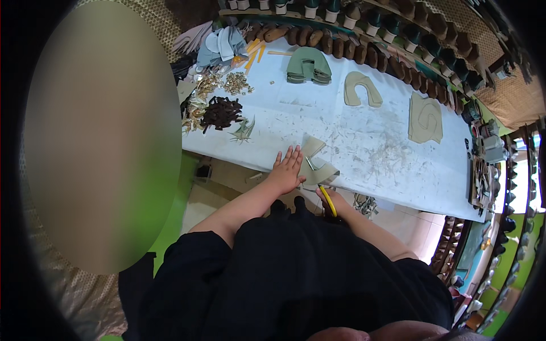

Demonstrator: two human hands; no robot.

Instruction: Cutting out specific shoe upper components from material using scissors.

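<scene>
My left hand (287, 173) lies flat near the table's front edge, fingers stretched out, beside and partly over a curved grey-green shoe-upper piece (322, 174). A small pale, shiny sliver (309, 162) shows on that piece; I cannot tell what it is. My right hand (338, 202) is closed around a tool with a yellow handle (328, 200), just off the table edge to the right of my left hand. The tool's working end is too small to make out.
On the white-covered table (267, 111) lie a green stack of cut pieces (309, 63), a beige horseshoe-shaped stack (351, 91), a beige patterned pile (425, 116), dark brown strips (222, 112) and gold bits (236, 83). Shoe lasts (360, 54) line the back.
</scene>
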